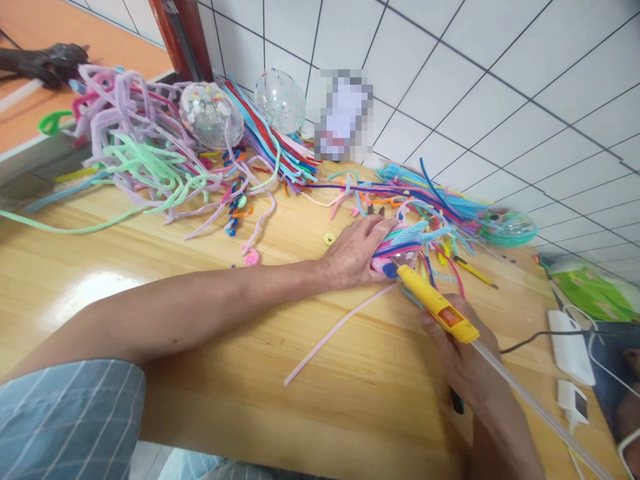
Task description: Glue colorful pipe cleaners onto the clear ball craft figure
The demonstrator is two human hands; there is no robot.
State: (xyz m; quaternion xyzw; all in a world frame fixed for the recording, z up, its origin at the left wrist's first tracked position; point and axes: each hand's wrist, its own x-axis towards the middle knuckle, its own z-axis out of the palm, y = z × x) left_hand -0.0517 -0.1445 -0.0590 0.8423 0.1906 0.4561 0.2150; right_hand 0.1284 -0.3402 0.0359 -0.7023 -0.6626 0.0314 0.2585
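Note:
My left hand (357, 252) is closed round a clear ball (404, 259) partly covered with pink, blue and teal pipe cleaners (400, 241). In my right hand (457, 340) is a yellow hot glue gun (437, 305), with a clear glue stick (530, 393) coming out of its back end. The gun's nozzle points at the ball and is at or very close to its surface; I cannot tell whether it touches. A pale pink pipe cleaner (340, 337) lies on the wooden table just below the ball.
Tangled lilac and mint pipe cleaners (145, 160) fill the left back. Clear balls (213, 117) and bundles of straight pipe cleaners (275, 143) line the tiled wall. A yellow craft knife (475, 272) lies right of the ball. A white power strip (570, 347) with cables sits at the right edge.

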